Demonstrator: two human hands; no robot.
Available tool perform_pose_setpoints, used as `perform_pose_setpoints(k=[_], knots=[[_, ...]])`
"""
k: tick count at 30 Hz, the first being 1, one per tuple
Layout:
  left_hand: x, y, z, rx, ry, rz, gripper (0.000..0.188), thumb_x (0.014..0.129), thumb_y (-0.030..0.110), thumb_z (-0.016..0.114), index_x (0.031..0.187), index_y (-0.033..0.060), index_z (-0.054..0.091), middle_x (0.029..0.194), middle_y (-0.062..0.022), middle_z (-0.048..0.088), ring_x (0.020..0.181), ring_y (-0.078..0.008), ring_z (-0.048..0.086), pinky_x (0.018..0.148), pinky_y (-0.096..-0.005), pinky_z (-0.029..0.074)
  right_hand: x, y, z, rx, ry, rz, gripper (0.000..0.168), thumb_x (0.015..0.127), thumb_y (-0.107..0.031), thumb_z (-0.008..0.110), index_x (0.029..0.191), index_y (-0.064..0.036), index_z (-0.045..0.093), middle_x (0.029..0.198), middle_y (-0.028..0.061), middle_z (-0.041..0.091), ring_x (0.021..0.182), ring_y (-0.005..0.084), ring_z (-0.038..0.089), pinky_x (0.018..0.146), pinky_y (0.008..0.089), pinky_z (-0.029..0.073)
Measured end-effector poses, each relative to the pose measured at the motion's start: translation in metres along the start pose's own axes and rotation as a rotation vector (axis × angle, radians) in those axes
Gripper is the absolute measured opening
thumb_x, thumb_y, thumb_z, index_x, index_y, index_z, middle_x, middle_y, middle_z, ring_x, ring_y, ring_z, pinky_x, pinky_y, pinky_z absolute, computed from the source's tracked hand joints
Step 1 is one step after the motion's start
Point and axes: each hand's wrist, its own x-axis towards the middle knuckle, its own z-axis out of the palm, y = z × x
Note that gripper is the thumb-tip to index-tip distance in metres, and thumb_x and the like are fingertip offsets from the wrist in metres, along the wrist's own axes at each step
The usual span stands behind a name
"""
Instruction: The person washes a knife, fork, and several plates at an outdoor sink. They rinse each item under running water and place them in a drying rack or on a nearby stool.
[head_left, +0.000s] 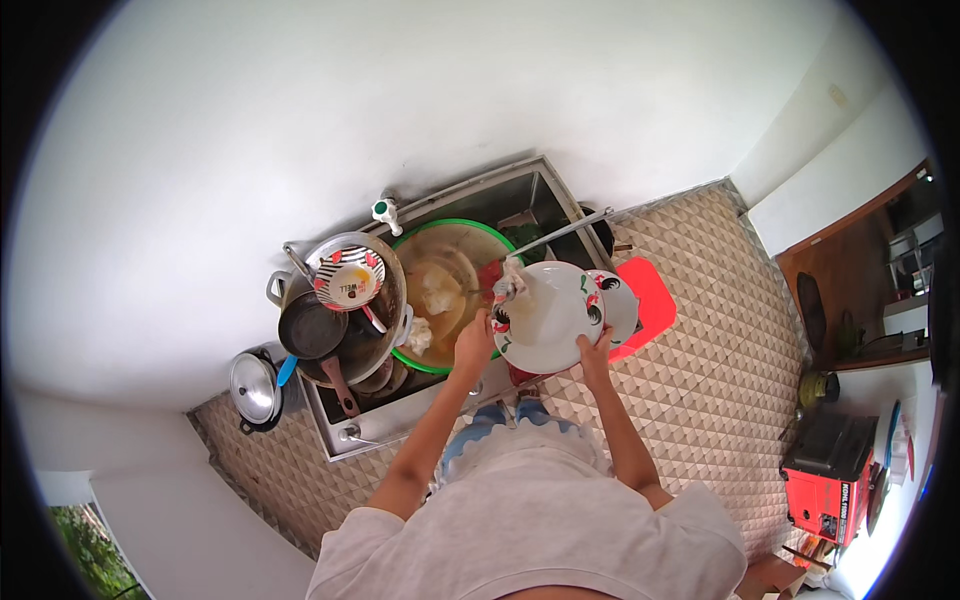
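Note:
A white plate with rooster and leaf decorations is held tilted in front of me, over the sink's right front part. My left hand grips its left rim, and my right hand has the lower right rim between thumb and fingers. Beside the upper left rim is a crumpled whitish thing; what it is made of cannot be told. Behind the held plate, another rooster plate shows partly. Left of the plate, a green-rimmed basin holds cloudy water, with pale scraps and what look like submerged dishes.
A large metal pan carries a striped bowl and small frying pan on the left of the steel sink. A metal rod crosses the sink's right side. Red plastic juts out at right. A tap projects above.

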Motion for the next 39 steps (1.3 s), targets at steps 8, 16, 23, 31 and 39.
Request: perform_pose_setpoints(k=[8,16,23,31,39], knots=[[0.008,0.011,0.004,-0.055,0.014,0.094,0.017,0.088,0.020,0.042,0.095,0.0060,0.049,0.075,-0.0223,0.058,0.073,-0.0410,0.055,0.063,-0.0489,0.041,-0.003,-0.008,-0.012,0.110,0.058,-0.024,0.046,0.072,-0.006,0.053,0.112,0.000,0.032,0.104,0.0128,0.044,0.094,0.0195,0.044,0.083,0.0307,0.037],[0.010,0.031,0.007,-0.073,-0.021,0.153,0.015,0.087,0.019,0.044,0.094,0.0069,0.049,0.074,-0.0217,0.057,0.071,-0.0412,0.055,0.060,-0.0486,0.041,-0.018,-0.016,-0.032,0.224,0.095,0.017,0.046,0.073,-0.006,0.053,0.112,-0.001,0.031,0.105,0.0113,0.043,0.096,0.0182,0.042,0.084,0.0303,0.037],[0.007,0.051,0.008,-0.102,-0.077,0.210,0.014,0.087,0.018,0.045,0.095,0.0070,0.048,0.073,-0.0220,0.057,0.070,-0.0410,0.055,0.059,-0.0485,0.041,-0.033,-0.024,-0.046,0.326,0.171,0.059,0.043,0.073,-0.006,0.053,0.110,-0.002,0.033,0.104,0.0113,0.044,0.093,0.0172,0.043,0.082,0.0298,0.038],[-0.003,0.081,0.024,-0.098,-0.210,0.278,0.016,0.088,0.019,0.044,0.096,0.0064,0.049,0.074,-0.0209,0.057,0.070,-0.0394,0.055,0.060,-0.0462,0.042,-0.057,-0.029,-0.083,0.350,0.291,0.061,0.039,0.074,-0.004,0.052,0.107,-0.002,0.033,0.103,0.0108,0.043,0.092,0.0159,0.043,0.081,0.0287,0.039],[0.002,0.087,0.056,-0.095,-0.324,0.310,0.017,0.088,0.020,0.043,0.097,0.0062,0.050,0.073,-0.0209,0.058,0.069,-0.0386,0.056,0.059,-0.0456,0.043,-0.063,-0.010,-0.104,0.394,0.386,0.131,0.040,0.073,-0.003,0.052,0.107,-0.002,0.031,0.103,0.0112,0.042,0.091,0.0159,0.043,0.080,0.0288,0.040]])
